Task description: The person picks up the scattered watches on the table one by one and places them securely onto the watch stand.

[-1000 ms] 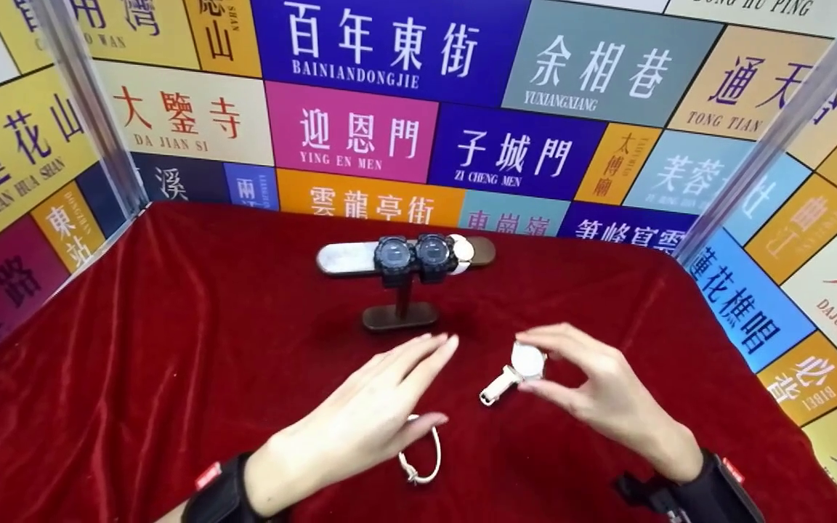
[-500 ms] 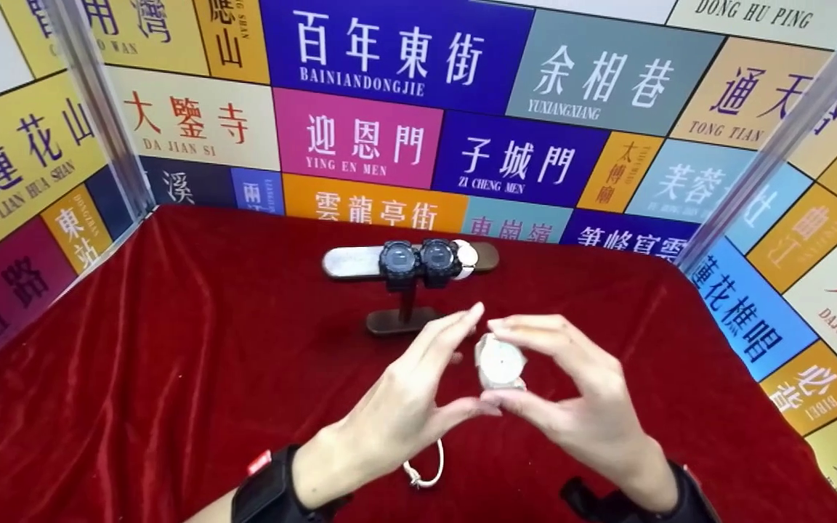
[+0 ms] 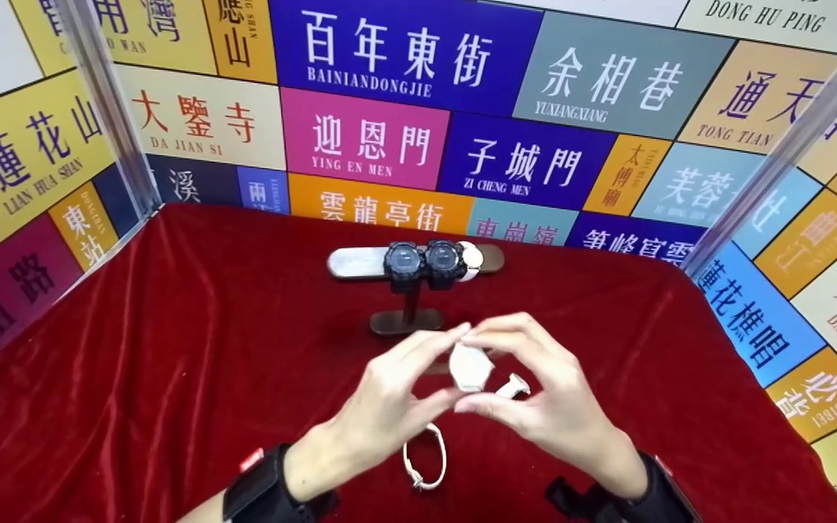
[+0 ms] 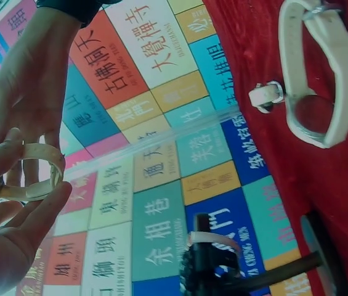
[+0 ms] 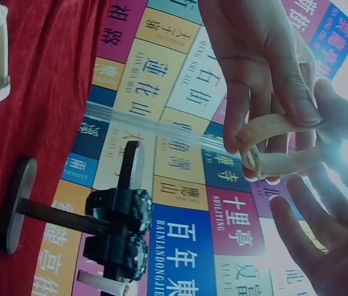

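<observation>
In front of me both hands hold a white wristwatch [image 3: 471, 367] by its edges, its pale strap bent into a loop. The left hand [image 3: 382, 392] has fingertips at the watch's top and thumb below. The right hand [image 3: 535, 378] grips it from the other side in the same way. A short strap end with a buckle [image 3: 513, 386] shows beside the right thumb. The left wrist view shows the strap loop [image 4: 38, 169] between the fingers of both hands. A second white watch [image 3: 424, 457] lies on the red cloth, its strap loop towards me.
Behind the hands stands a dark T-shaped watch stand [image 3: 407, 319]. Its bar carries two black digital watches [image 3: 404, 261] and a white watch [image 3: 471, 258]. Red velvet cloth [image 3: 244, 363] covers the table. Coloured panels with lettering [image 3: 404, 51] rise at the back and sides.
The right hand has brought the watch leftwards from the right, and the left hand has moved up and right to meet it. Both hands now touch the watch, whose face has turned.
</observation>
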The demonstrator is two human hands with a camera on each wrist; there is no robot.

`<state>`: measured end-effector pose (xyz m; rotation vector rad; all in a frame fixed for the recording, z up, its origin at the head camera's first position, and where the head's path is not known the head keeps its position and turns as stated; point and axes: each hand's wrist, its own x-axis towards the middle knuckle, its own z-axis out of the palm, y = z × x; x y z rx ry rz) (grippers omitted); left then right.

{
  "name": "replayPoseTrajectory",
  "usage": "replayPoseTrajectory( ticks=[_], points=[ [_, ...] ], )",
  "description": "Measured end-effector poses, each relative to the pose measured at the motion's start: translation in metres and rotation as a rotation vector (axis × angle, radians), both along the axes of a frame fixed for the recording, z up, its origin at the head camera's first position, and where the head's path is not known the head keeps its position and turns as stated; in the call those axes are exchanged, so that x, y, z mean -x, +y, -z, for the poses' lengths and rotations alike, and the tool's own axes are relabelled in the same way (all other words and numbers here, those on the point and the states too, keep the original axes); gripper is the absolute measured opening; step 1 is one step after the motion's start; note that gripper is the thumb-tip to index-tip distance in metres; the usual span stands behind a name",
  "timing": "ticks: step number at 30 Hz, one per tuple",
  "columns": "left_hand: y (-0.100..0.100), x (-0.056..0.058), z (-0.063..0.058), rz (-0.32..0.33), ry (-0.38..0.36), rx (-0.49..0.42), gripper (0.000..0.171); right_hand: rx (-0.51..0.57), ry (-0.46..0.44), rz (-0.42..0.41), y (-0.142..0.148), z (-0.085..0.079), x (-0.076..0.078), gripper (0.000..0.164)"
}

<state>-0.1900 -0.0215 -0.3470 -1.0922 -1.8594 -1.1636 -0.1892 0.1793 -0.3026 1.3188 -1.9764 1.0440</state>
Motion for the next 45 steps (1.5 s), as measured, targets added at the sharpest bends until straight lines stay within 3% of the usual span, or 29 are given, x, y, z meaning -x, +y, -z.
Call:
replayPoseTrajectory(
  ticks=[5,9,11,14,18,21,23,30,37,45],
  points=[
    [-0.028,0.018,0.005,-0.107,0.037,0.013,0.044,-0.079,-0.051,0.079,0.001,-0.005,0.029,0.058],
    [-0.069,0.043,0.007,-0.248,0.072,0.044,0.035,-0.155,-0.009,0.338,0.016,-0.004,0.071,0.049],
    [-0.091,0.058,0.007,-0.318,0.045,0.05,0.034,-0.205,-0.018,0.451,0.029,0.001,0.095,0.048],
    [-0.117,0.082,0.009,-0.407,-0.05,0.041,0.037,-0.241,-0.141,0.505,0.048,0.01,0.126,0.05],
    [-0.136,0.109,0.018,-0.428,-0.278,0.013,0.044,-0.275,-0.331,0.484,0.066,0.02,0.152,0.058],
    [-0.141,0.122,0.024,-0.432,-0.41,-0.004,0.046,-0.326,-0.386,0.476,0.068,0.023,0.162,0.061],
    [-0.14,0.129,0.026,-0.428,-0.451,-0.007,0.047,-0.374,-0.367,0.482,0.065,0.024,0.166,0.061],
    [-0.131,0.138,0.029,-0.356,-0.498,-0.009,0.055,-0.512,-0.234,0.526,0.053,0.02,0.175,0.053],
    [-0.127,0.139,0.03,-0.285,-0.587,-0.052,0.056,-0.499,-0.218,0.53,0.051,0.018,0.176,0.052],
    [-0.126,0.138,0.031,-0.254,-0.556,-0.063,0.066,-0.467,-0.185,0.541,0.047,0.022,0.174,0.046]
  ],
)
